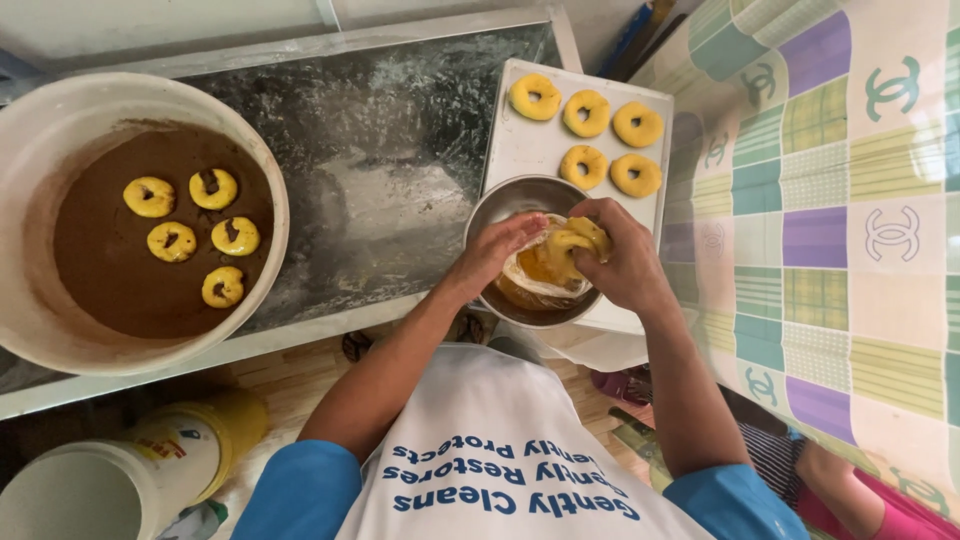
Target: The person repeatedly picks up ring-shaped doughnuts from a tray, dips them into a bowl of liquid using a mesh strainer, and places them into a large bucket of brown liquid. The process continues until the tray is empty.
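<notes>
My left hand (497,252) and my right hand (618,258) meet over a metal bowl (500,200) that holds yellow dough in a clear plastic wrap (535,280). The right hand grips a yellow dough ring (573,240), and the left hand's fingers press on the dough beside it. Just behind the bowl lies a white tray (520,145) with several shaped yellow dough rings (586,112). At the far left a large white basin (30,140) holds brown liquid with several yellow rings (192,235) floating in it.
A dark speckled counter (390,140) runs between basin and tray. A patterned checked cloth (830,200) covers the surface on the right. A yellow-lidded tub (170,450) stands on the floor at lower left. Another person's leg in striped and pink clothing (850,490) is at lower right.
</notes>
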